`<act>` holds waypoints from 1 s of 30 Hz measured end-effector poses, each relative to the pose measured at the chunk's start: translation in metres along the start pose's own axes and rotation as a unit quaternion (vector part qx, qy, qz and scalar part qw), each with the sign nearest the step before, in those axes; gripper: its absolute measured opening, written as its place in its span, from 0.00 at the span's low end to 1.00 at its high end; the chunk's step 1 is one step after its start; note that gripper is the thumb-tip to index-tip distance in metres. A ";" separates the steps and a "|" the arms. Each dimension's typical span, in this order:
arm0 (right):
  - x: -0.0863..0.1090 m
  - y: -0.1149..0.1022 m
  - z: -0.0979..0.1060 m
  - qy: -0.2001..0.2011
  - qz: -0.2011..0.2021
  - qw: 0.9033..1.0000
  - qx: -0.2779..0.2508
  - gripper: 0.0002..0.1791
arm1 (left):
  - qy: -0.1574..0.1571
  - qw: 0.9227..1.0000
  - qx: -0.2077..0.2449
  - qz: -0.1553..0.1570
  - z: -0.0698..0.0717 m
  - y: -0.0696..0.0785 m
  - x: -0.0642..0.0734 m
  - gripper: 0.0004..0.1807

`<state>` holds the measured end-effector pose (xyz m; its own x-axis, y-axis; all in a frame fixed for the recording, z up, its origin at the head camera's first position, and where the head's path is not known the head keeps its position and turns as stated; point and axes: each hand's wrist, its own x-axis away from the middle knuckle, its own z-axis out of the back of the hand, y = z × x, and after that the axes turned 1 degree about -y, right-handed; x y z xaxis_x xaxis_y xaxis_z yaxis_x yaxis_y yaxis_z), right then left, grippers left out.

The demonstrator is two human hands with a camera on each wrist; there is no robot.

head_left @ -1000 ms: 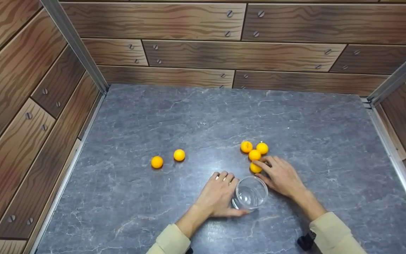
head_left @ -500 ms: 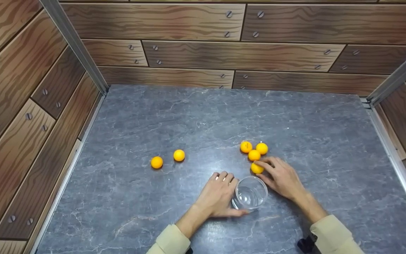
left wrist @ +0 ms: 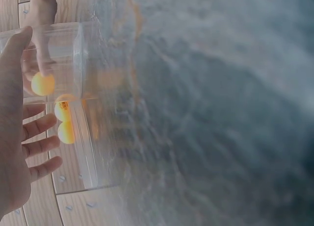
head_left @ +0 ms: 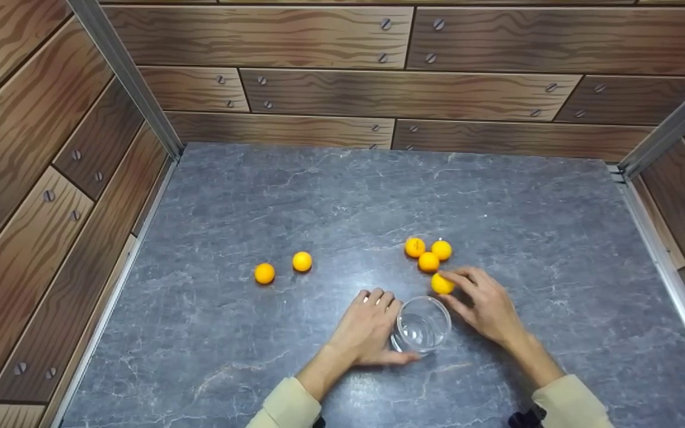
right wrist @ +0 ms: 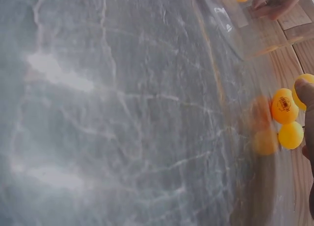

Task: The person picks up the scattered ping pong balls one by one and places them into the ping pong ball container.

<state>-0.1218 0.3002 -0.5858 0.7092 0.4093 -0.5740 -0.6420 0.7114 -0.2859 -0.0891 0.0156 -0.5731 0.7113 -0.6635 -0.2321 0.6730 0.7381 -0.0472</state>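
Nearest me is the left hand (head_left: 366, 330), curved round the left side of the cup (head_left: 421, 337): thumb along the cup's near side, fingers apart from one another, index at the rim. How firm that grip is, I can't tell. The cup stands upright on the table (head_left: 319, 196).

Over to the cup's right, I've got the right hand (head_left: 485, 306), thumb and index pinching the held ball (head_left: 443, 284). The other fingers are partly hidden, so I won't call them. And here's the relation that counts: the held ball sits just past the cup's far rim, a touch right of centre, so the cup's mouth lies back toward me and slightly left of those fingertips. Round ball, no long axis to line up; right hand clearly the nearer. From my left wrist view, I judge it off the table.

Beyond the cup and well left of it, the outer ball (head_left: 264, 273) and inner ball (head_left: 302, 261) lie apart. Straight past the cup, the front ball (head_left: 429, 262) looks to touch the back-left ball (head_left: 415, 247) and back-right ball (head_left: 441, 250). Farthest from the cup, the plank wall (head_left: 319, 35).
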 end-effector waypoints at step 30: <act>-0.016 -0.041 0.041 0.072 0.054 0.992 -0.086 0.25 | -0.007 1.000 0.004 -0.003 0.001 -0.001 -0.001 0.51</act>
<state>-0.0951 0.2879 -0.5334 0.5922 0.3826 -0.7092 -0.7612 0.5543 -0.3366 -0.0901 0.0157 -0.5724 0.7101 -0.6694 -0.2182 0.6788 0.7332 -0.0402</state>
